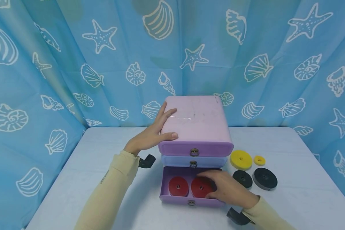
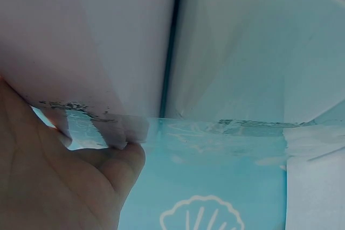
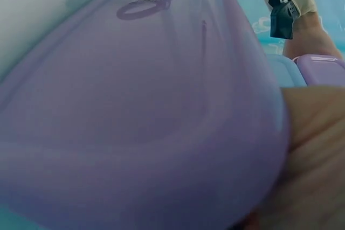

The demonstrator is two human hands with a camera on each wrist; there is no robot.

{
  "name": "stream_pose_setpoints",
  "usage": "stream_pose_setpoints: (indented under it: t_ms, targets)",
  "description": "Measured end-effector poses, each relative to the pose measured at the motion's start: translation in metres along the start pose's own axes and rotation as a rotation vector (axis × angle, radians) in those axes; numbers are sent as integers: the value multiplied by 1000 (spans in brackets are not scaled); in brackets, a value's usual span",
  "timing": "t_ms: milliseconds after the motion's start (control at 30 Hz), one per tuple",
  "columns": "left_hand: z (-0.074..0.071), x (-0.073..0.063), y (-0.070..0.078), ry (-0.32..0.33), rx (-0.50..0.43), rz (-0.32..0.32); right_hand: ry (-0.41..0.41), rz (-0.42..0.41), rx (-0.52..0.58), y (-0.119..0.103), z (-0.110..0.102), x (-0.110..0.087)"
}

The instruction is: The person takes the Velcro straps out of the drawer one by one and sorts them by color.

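A small drawer cabinet (image 1: 196, 121) with a pink top stands on the table, its bottom purple drawer (image 1: 175, 200) pulled out. Inside that drawer lie two red rolls side by side, tape-like with a small centre hole: a left red roll (image 1: 178, 186) and a right red roll (image 1: 200, 187). My right hand (image 1: 230, 188) reaches over the drawer's right side, thumb and fingers curved round the right red roll. In the right wrist view the drawer front (image 3: 140, 79) hides the fingertips. My left hand (image 1: 153, 132) rests on the cabinet's top left edge, fingers and thumb spread.
Right of the cabinet lie a large yellow roll (image 1: 241, 159), a small yellow roll (image 1: 259, 160), a smaller black roll (image 1: 242, 179) and a larger black roll (image 1: 264, 179). The blue middle drawer (image 1: 178, 160) and purple top drawer (image 1: 175, 149) are closed. A blue shell-patterned curtain (image 1: 118, 80) hangs behind.
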State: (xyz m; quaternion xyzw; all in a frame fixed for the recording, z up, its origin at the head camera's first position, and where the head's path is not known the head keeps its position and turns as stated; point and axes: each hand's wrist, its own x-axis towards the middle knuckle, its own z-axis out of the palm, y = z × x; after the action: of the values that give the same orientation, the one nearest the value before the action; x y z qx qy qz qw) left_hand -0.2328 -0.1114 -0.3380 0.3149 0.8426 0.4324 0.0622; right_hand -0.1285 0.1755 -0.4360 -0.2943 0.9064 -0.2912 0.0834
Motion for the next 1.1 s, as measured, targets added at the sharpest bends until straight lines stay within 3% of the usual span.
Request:
stream_pose_setpoints:
  t_ms: [467, 867, 1100]
  targets:
    - [-1, 1, 0, -2, -4, -1, -82, -41, -102, -2, 0, 8]
    - [-1, 2, -2, -8, -7, 1, -105, -66, -116, 0, 0, 10]
    - [-2, 2, -1, -11, -9, 0, -111, -34, -72, 1, -3, 9]
